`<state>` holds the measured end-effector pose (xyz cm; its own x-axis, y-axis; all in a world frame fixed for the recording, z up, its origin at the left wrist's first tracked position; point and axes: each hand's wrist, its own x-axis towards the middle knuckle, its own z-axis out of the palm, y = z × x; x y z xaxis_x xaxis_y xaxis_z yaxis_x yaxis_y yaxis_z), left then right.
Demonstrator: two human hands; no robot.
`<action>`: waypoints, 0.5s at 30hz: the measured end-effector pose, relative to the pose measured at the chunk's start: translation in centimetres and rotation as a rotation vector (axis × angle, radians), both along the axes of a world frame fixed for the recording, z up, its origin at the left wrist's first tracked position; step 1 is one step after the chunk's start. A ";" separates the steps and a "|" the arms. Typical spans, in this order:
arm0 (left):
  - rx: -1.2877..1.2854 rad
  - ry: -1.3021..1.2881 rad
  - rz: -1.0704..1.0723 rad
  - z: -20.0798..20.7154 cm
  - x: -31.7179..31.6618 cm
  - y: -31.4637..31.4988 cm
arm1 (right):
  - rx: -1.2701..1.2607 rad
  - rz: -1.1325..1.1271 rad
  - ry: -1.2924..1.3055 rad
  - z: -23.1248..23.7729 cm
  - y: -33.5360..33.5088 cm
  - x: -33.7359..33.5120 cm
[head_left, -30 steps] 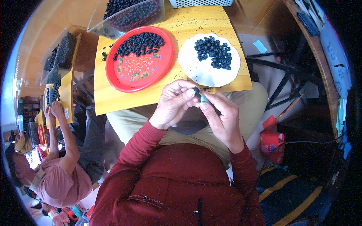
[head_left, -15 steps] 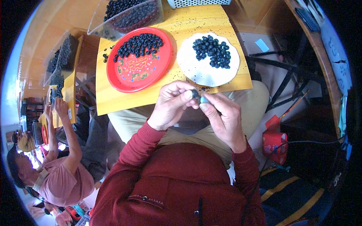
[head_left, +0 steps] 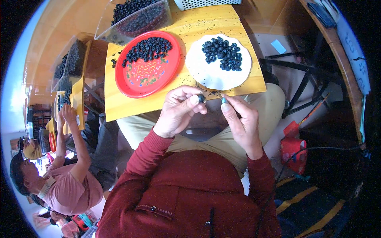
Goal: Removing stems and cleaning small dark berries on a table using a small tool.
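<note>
Between thumb and forefinger, my left hand (head_left: 178, 109) pinches a small blue-black round piece (head_left: 201, 98), like a berry or bead, with a paler spot on its face. My right hand (head_left: 242, 121) is closed on a small light-blue tool (head_left: 224, 100); its exact kind is too small to make out. The two hands are apart, just off the table's near edge. Beyond them, a red patterned plate (head_left: 147, 85) carries many similar dark pieces (head_left: 149, 49) at its far side. A white scalloped plate (head_left: 200, 75) to its right holds more dark pieces (head_left: 224, 53).
A clear bin (head_left: 135, 31) of dark pieces stands at the far left of the wooden table (head_left: 178, 99). Brown crumbs dot the tabletop. A white perforated basket (head_left: 206, 4) sits at the back edge. At left, a co-worker (head_left: 71, 186) handles similar pieces. A cable (head_left: 317, 148) hangs at right.
My right hand has drawn back to the right with the blue tool, away from the dark piece. My left hand still pinches the piece, with its pale spot now showing.
</note>
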<state>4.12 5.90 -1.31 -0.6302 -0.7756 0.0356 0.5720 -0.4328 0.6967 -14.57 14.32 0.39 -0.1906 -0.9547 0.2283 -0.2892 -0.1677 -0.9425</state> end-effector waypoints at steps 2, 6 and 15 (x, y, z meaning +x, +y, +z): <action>0.006 -0.075 0.073 -0.1 0.3 -0.1 | -0.012 0.003 -0.003 -0.2 0.1 -0.1; -0.270 -0.538 0.348 0.1 2.2 -1.9 | -0.028 0.001 -0.020 -0.7 0.5 -0.1; -1.047 -1.253 0.746 1.5 4.0 -6.3 | 0.052 -0.005 -0.075 -2.3 2.1 0.3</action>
